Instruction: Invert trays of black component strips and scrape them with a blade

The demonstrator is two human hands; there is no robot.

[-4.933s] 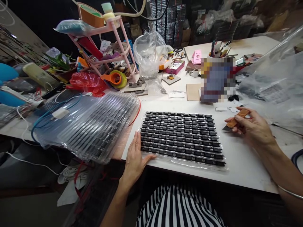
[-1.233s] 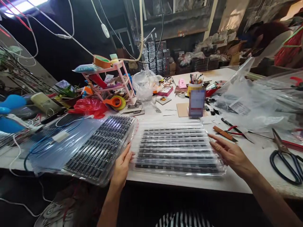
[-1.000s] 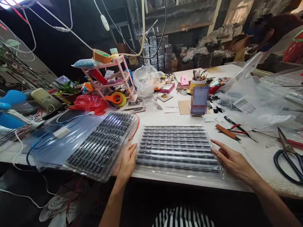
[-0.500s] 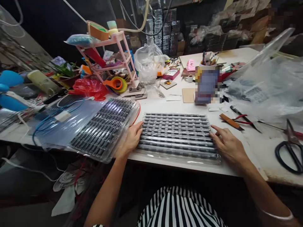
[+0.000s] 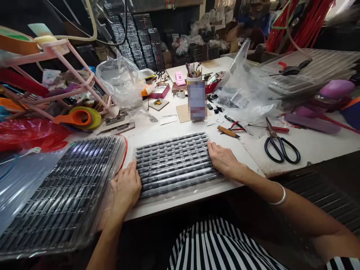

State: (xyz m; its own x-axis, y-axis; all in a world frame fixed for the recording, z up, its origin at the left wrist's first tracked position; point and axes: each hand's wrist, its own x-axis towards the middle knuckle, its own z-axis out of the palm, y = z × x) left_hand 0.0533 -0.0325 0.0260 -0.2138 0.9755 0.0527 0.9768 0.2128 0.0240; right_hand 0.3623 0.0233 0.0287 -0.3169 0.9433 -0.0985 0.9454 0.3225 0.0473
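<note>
A clear plastic tray (image 5: 174, 161) filled with rows of slim black tubes with pale markings lies before me on the table. My left hand (image 5: 128, 183) grips the tray's left edge, its fingers close together along the side. On the opposite edge, my right hand (image 5: 223, 159) holds the tray with bent fingers; the undersides of both hands are hidden. Just left of my left hand lies a stack of similar plastic trays (image 5: 64, 195), also with dark tubes in rows.
Scissors (image 5: 277, 142), a brown-handled blade (image 5: 227, 131) and red-handled pliers (image 5: 237, 126) lie to the right. Behind stand a phone (image 5: 197, 100) and a pen cup (image 5: 194, 77). A pink rack (image 5: 81, 82) is at left; clear plastic bags (image 5: 242, 90) lie back right.
The view has swung to the right, so things appear farther left. Both hands stay at the tray's sides, and the tray now looks slightly turned.
</note>
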